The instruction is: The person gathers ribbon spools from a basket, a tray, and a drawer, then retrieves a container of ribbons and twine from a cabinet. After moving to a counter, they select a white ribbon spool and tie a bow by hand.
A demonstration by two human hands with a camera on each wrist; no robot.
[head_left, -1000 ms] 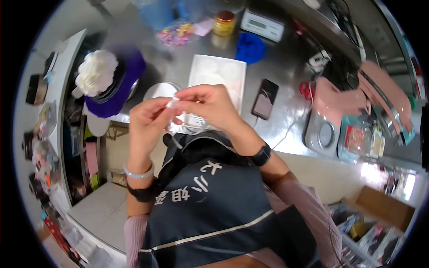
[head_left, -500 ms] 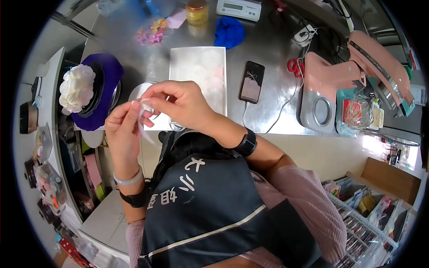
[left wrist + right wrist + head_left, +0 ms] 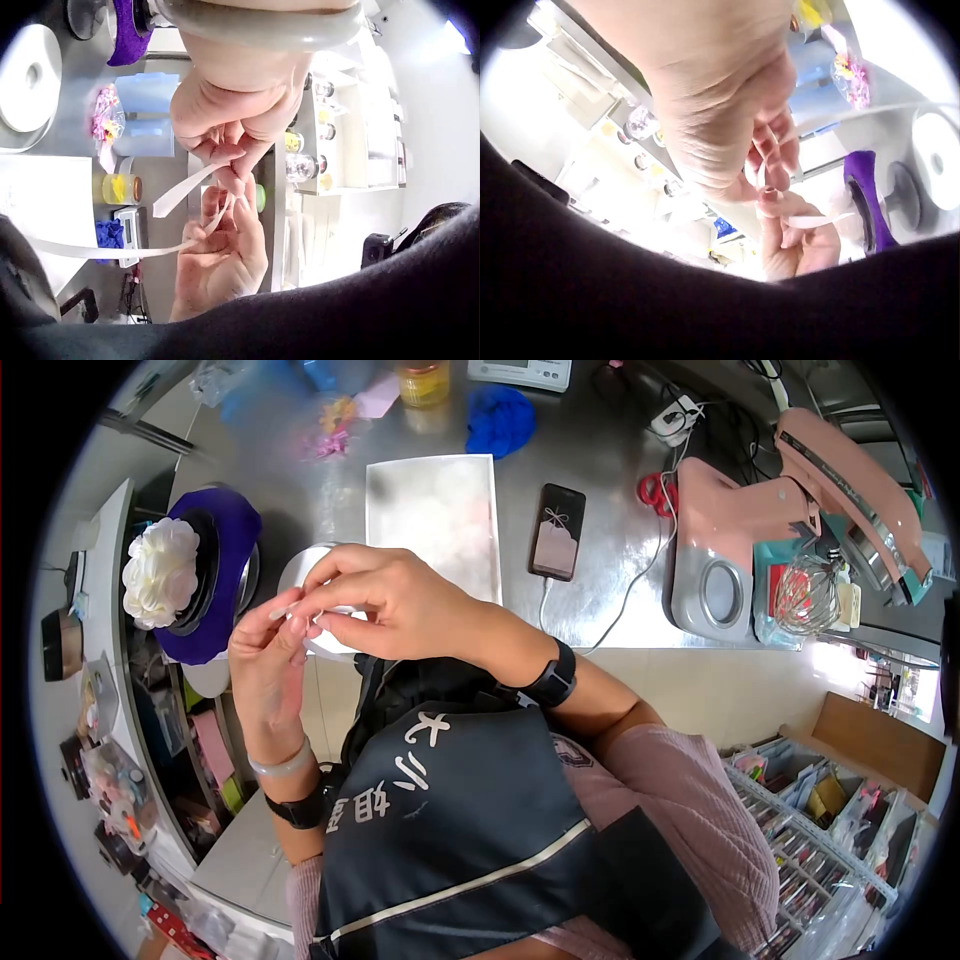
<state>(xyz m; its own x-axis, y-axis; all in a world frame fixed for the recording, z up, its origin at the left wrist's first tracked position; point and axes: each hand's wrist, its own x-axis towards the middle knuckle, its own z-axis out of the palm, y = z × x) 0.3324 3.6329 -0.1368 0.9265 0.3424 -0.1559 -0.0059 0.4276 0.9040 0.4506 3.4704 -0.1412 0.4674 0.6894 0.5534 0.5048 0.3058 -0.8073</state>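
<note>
A narrow white ribbon (image 3: 186, 191) is pinched between the fingertips of both hands, which meet in front of the body. My left hand (image 3: 268, 660) grips it between thumb and fingers, and a slanted cut end sticks out there in the left wrist view. My right hand (image 3: 405, 605) pinches the ribbon right beside the left fingertips, and a long length of it trails past that hand towards a white sheet (image 3: 45, 202). Fingers hide the spot where the ribbon parts meet. A white ribbon spool (image 3: 28, 75) lies flat on the metal table, partly behind the hands in the head view.
Left of the hands stands a white fabric flower (image 3: 160, 575) on a purple cloth (image 3: 240, 535). Right of the sheet (image 3: 435, 510) lie a plugged-in phone (image 3: 557, 532), red-handled scissors (image 3: 655, 493) and a pink stand mixer (image 3: 725, 520). A blue cloth (image 3: 500, 420) lies farther back.
The head view has turned, so the table things sit further left and higher. A ribbon tail that hung below the hands half a second ago no longer shows there; both hands still pinch the ribbon.
</note>
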